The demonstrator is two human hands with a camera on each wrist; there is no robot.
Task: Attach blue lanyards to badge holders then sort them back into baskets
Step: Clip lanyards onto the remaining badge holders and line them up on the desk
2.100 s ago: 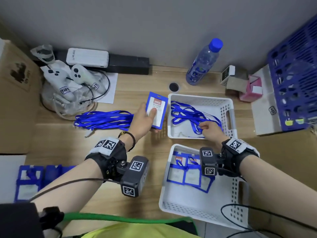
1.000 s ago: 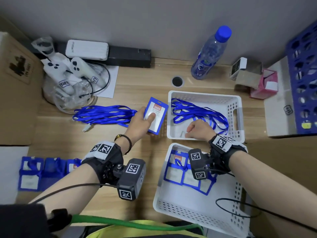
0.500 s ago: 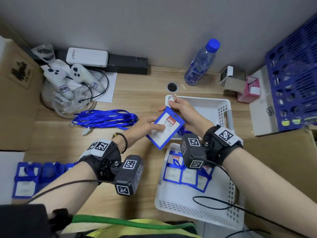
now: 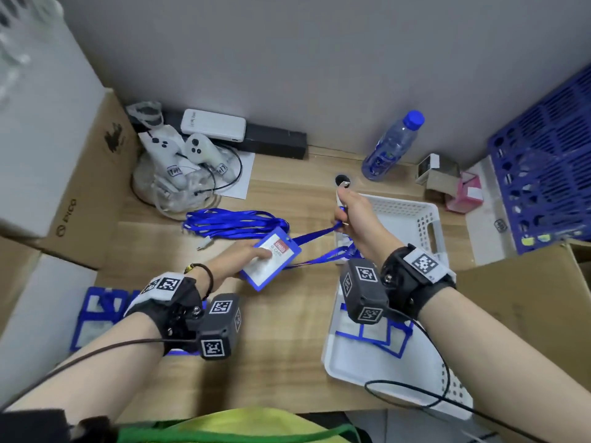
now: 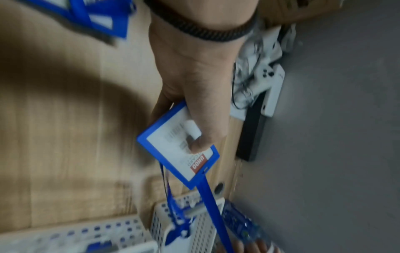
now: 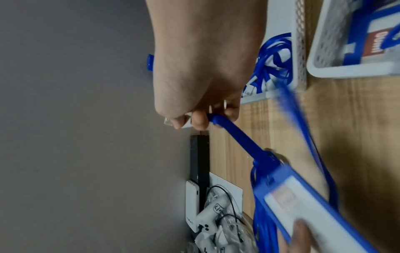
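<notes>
My left hand (image 4: 246, 254) (image 5: 194, 119) grips a blue badge holder (image 4: 271, 259) (image 5: 179, 149) (image 6: 303, 205) above the wooden table, thumb on its white card. My right hand (image 4: 355, 215) (image 6: 201, 102) is raised over the far white basket (image 4: 412, 215) and pinches a blue lanyard (image 4: 315, 233) (image 5: 214, 205) (image 6: 233, 135) near its metal clip. The strap runs taut from that hand to the holder's top, and the rest loops back toward the basket. Whether it passes through the holder's slot is unclear. The near white basket (image 4: 367, 366) holds several finished holders.
A bundle of loose blue lanyards (image 4: 233, 223) lies on the table at centre left. More badge holders (image 4: 99, 318) lie at the left edge. A water bottle (image 4: 391, 147), small boxes (image 4: 447, 180), game controllers (image 4: 182, 161) and a blue crate (image 4: 550, 174) line the back and right.
My right hand has lifted a lanyard out of the far basket and drawn it up and away from the holder. My left hand has pulled the holder toward me and leftward.
</notes>
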